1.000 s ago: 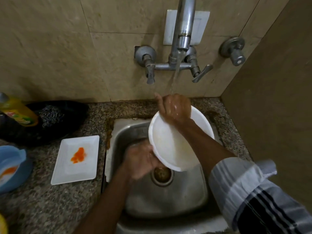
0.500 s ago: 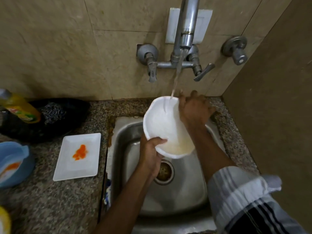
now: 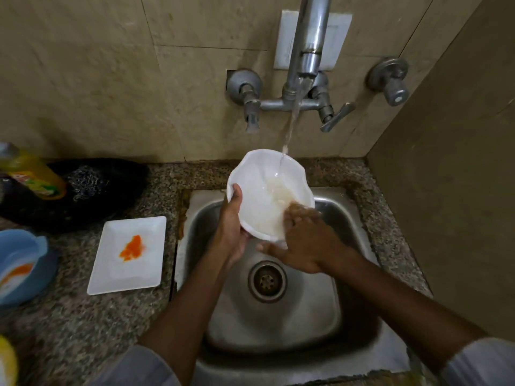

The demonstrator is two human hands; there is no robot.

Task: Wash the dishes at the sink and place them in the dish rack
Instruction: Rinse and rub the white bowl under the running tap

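Over the steel sink [image 3: 320,316], the left hand [image 3: 232,232] has its grip closed on the near-left rim of the white bowl [image 3: 259,188], thumb inside. The right hand [image 3: 303,243] lies loosely open, fingers rubbing the bowl's inner wall. Best to tilt the bowl so the tap's [image 3: 306,51] stream sweeps all around. The stained square plate [image 3: 129,254] waits on the bench [image 3: 69,330].
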